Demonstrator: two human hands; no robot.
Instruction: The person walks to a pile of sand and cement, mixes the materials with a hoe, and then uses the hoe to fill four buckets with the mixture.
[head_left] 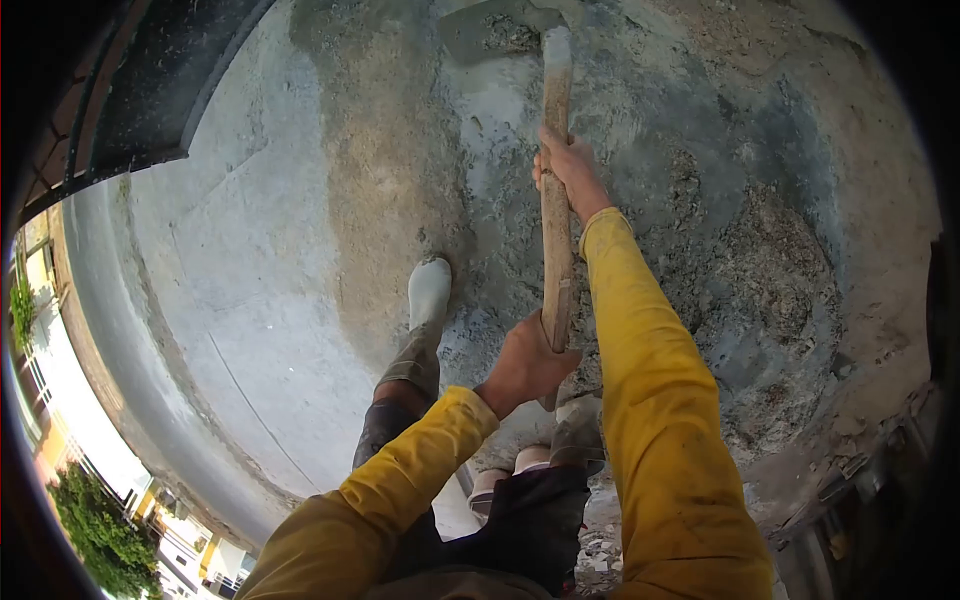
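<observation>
A hoe with a worn wooden handle [556, 235] stretches away from me, its wide metal blade [468, 38] at the top of the view. Grey mix sits on and beside the blade. My right hand [568, 175] is wrapped round the upper part of the handle. Lower down, near the handle's end, my left hand [528, 362] is closed on it. Wet grey mortar [640, 235] is spread over the ground under and right of the handle, with a rougher, gravelly heap [780, 265] farther right.
My light-toed boot [430, 290] stands left of the handle, on the edge of a sandy brown strip [370, 180]. Pale containers [488, 490] are partly visible by my legs. A dark metal panel [165, 80] is at upper left. Rubble [600, 545] lies near my feet.
</observation>
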